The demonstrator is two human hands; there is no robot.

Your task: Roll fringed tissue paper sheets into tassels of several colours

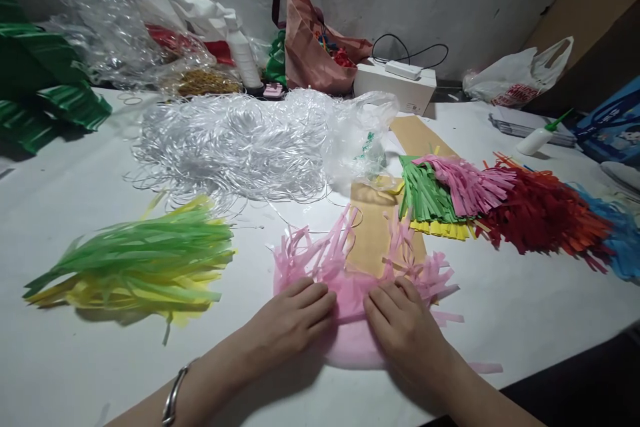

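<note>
A sheet of pink fringed tissue paper (345, 260) lies on the white table (525, 307) near its front edge, its cut strips fanning away from me. My left hand (293, 317) rests flat on the sheet's left side, fingers stretched out and close together. My right hand (403, 320) presses flat on the right side in the same way. The fingertips of both hands nearly meet over the middle of the pink paper. A metal bangle (173, 395) is on my left wrist.
A green and yellow fringe bundle (145, 263) lies left. Clear plastic string (235, 143) is heaped behind. Green, pink, red, orange and blue fringes (500, 203) lie right on brown card (373, 227). A glue bottle (540, 137), white box (395, 83) and bags line the wall.
</note>
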